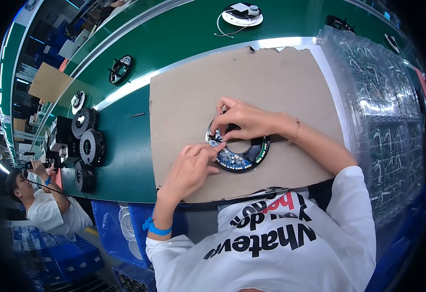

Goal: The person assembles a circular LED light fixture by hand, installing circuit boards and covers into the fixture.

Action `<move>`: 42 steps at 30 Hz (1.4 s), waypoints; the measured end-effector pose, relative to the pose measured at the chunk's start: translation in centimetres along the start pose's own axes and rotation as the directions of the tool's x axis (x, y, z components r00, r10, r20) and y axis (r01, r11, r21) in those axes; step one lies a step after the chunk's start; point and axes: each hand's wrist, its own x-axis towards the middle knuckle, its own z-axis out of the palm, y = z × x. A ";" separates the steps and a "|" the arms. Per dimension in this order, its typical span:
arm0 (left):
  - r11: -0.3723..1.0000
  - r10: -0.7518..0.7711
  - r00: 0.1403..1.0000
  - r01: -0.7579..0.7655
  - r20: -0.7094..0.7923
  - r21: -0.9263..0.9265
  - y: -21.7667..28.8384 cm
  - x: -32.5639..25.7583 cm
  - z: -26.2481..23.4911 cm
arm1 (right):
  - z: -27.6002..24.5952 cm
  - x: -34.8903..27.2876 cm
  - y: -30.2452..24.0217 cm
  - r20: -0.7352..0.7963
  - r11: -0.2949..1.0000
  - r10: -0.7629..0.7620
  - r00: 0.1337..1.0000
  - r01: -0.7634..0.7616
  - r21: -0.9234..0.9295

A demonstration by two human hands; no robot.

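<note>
A black ring-shaped housing (261, 156) lies on a sheet of brown cardboard in front of me. A blue circuit board (230, 160) with a row of small pale squares along its outer edge fills its left and near part. My left hand (187, 168) reaches in from the left, its index fingertip on the board near the ring's inner edge and its thumb apart. My right hand (247, 119) bends over the ring's far left part, thumb and fingers pinched at a small dark part (216, 138). My fingers hide most of what the right hand pinches.
The cardboard (286, 78) covers the bench before me. Clear plastic trays (368, 87) of small boards and wires are stacked at right. Several ring housings (91, 146) stand at left. A white round unit (242, 18) lies on the far green surface. Another person (55, 207) works at left.
</note>
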 end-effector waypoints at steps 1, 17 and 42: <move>1.000 -0.004 1.000 0.004 0.022 0.011 -0.1 0.1 0.1 | 0.0 -0.1 0.1 -0.005 1.000 0.002 1.000 -0.002 0.001; 0.996 0.081 0.996 -0.082 -0.045 -0.024 -1.9 0.9 0.8 | -0.3 0.1 0.4 0.026 1.000 0.022 0.999 -0.023 0.022; 0.881 -0.463 0.799 0.369 -0.383 -0.296 0.7 1.5 3.9 | -0.7 0.4 0.1 0.096 0.996 -0.015 0.995 0.023 -0.083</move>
